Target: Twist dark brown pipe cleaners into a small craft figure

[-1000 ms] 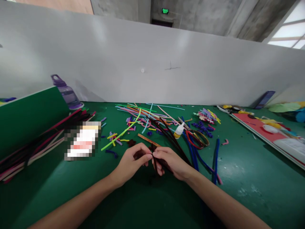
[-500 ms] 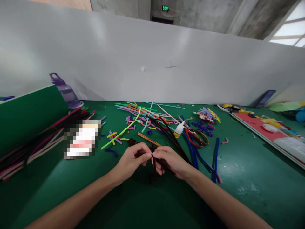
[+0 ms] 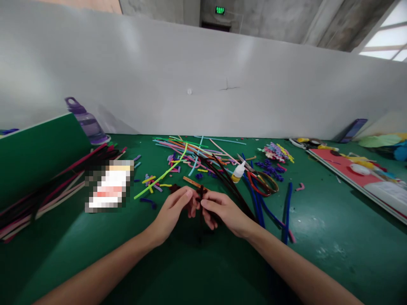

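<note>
Low over the middle of the table, a dark brown pipe cleaner [image 3: 201, 218] stands almost upright between my hands. My right hand [image 3: 227, 212] pinches it near its upper part with thumb and fingers, the other fingers curled below. My left hand [image 3: 174, 209] is closed from the other side, thumb laid against the index finger, fingertips at the brown piece; the exact grip is partly hidden. Behind my left hand lies a dark brown bent piece [image 3: 174, 188]. An orange-brown strip [image 3: 192, 183] lies just beyond the fingers.
Long brown pipe cleaners [image 3: 237, 190], blue ones [image 3: 288, 212], scissors [image 3: 267, 184] and a glue bottle [image 3: 238, 172] lie right of centre. Coloured pipe cleaners [image 3: 190, 148] are heaped behind. A purple water bottle [image 3: 90, 125] stands back left, a phone [image 3: 354, 129] back right, before a white partition [image 3: 159, 84].
My left thumb has drawn back up and left from the pinch point. The brown pipe cleaner has shifted slightly left and its upper end now shows above my right hand's fingers.
</note>
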A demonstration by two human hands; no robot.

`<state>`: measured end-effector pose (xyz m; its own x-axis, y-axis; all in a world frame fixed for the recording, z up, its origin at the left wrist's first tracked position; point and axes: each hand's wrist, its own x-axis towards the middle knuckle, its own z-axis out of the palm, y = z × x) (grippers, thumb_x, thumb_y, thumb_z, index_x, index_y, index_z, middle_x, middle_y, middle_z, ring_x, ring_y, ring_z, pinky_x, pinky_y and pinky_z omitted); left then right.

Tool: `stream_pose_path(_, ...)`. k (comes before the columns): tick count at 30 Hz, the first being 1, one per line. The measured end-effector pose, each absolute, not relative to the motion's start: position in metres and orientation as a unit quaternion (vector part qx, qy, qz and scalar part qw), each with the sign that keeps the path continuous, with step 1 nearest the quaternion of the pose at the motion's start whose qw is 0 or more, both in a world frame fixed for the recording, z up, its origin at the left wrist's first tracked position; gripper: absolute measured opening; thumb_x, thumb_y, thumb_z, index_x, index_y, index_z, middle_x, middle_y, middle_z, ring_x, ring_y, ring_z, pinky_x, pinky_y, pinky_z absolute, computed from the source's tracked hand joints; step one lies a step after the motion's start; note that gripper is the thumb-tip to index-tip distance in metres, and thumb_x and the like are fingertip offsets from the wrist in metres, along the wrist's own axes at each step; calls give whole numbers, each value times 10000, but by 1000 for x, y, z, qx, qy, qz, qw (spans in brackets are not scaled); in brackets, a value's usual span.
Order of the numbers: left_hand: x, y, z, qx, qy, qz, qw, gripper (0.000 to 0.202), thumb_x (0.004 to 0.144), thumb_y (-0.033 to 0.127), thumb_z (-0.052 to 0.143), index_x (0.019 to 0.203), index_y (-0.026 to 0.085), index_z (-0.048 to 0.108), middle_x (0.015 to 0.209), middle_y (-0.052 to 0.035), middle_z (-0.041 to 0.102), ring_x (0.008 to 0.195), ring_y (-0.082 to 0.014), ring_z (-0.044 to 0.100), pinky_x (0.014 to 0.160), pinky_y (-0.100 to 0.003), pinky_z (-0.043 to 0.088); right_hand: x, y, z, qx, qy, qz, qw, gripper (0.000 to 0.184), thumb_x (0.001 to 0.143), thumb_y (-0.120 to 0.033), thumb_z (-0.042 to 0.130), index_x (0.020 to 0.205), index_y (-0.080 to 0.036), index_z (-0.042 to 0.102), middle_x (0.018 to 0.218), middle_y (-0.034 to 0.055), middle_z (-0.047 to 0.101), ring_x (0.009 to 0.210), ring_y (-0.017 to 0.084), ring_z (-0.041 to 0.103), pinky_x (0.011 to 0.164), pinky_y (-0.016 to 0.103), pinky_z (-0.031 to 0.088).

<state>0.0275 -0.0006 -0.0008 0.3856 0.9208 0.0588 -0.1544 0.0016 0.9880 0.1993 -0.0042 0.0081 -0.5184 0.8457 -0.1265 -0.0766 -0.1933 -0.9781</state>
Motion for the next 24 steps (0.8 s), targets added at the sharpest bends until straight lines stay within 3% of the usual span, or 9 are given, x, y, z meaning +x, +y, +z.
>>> stream_pose_path(5, 26, -2, 3, 588, 377, 412, 585, 187, 849, 290, 578, 745, 149, 514, 598, 47, 506, 574, -91, 480, 573, -204, 381, 199, -5, 6, -357, -568, 666, 327, 209, 878, -312, 498, 758, -150, 553, 510, -53, 477, 393, 63, 473, 376, 164, 304)
stream_pose_path(18, 28, 0, 5, 618, 415, 385, 545, 254, 880, 333, 507, 695, 158, 501, 566, 50, 502, 560, -99, 477, 563, -205, 374, 199, -6, 2, -396, -637, 583, 312, 209, 889, -296, 475, 729, -169, 521, 512, -58, 452, 419, 66, 440, 422, 174, 334)
stream_pose_path(24, 28, -1, 7, 639, 435, 366, 518, 252, 856, 325, 539, 669, 161, 494, 566, 51, 506, 564, -103, 495, 562, -203, 381, 201, -7, 6, -433, -712, 471, 290, 224, 893, -259, 457, 690, -178, 505, 533, -49, 464, 472, 78, 450, 473, 189, 333)
